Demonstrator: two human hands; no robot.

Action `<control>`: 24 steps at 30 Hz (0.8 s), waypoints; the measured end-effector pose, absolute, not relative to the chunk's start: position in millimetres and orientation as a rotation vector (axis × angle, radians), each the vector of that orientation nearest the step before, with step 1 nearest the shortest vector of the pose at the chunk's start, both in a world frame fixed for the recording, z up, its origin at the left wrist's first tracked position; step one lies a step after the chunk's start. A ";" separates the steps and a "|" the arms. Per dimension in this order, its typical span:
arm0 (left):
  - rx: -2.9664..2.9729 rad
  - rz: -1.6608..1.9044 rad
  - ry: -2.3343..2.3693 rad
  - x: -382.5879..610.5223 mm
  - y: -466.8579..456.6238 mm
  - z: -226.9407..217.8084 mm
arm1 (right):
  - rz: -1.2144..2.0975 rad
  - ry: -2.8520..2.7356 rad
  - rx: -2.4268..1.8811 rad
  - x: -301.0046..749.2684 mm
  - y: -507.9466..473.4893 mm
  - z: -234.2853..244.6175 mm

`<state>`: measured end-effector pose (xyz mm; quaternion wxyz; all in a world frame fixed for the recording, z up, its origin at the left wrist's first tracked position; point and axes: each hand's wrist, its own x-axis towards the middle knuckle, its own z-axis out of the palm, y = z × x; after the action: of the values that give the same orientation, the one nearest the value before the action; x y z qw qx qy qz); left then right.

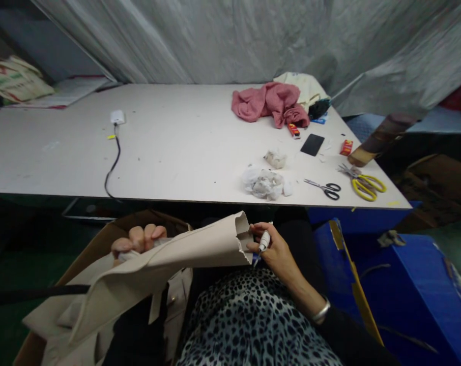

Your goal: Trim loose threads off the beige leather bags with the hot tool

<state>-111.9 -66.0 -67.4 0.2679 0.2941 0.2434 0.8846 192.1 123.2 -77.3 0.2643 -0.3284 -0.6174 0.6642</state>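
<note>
Cloth [200, 246] held out, seemingly to steady its edge.
Your left hand [139, 239] clenches it; right hand [277, 254] half-curls round a tool [264, 240].

A single camera, worn on the person's head, looks from the near side of the table [177, 152], above the level of its top, facing forward and steeply down. Closest to it, before the table's near edge, come the spotted cloth [249, 315] over the person's lap, the left hand [139, 238] and the right hand [280, 256]; the grey curtain [215, 40] behind the table lies farthest. The wide view cuts off the table's left end but includes its near right corner.
</note>
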 end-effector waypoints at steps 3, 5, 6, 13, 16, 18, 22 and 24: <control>0.932 2.550 0.462 -93.4 -48.0 -57.5 | 1.629 -1.682 -0.960 188.2 127.8 -74.0; 0.815 2.586 0.520 -79.0 -42.1 -52.0 | 1.582 -1.693 -0.979 186.7 129.8 -69.5; 0.742 2.616 0.558 -72.4 -41.0 -49.7 | 1.600 -1.701 -0.977 186.3 129.8 -67.5; 0.436 2.742 0.645 -55.2 -40.1 -51.1 | 1.737 -1.675 -0.916 191.4 120.2 -55.1; 0.532 2.705 0.456 -52.6 -41.3 -62.8 | 1.691 -1.650 -0.921 196.0 121.7 -44.2; 0.605 2.662 0.422 -47.7 -46.3 -68.8 | 1.694 -1.640 -0.918 199.0 124.2 -35.7; 0.592 2.336 0.993 -42.4 -69.5 -65.8 | 1.791 -1.591 -0.866 203.5 128.4 -18.9; 0.593 1.978 1.306 -50.3 -84.8 -57.6 | 1.837 -1.553 -0.826 204.7 130.5 -11.1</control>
<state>-50.3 -84.8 -57.6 0.3422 0.2280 0.5023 0.7607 204.7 130.5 -11.1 0.2947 -0.3105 -0.5833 0.6902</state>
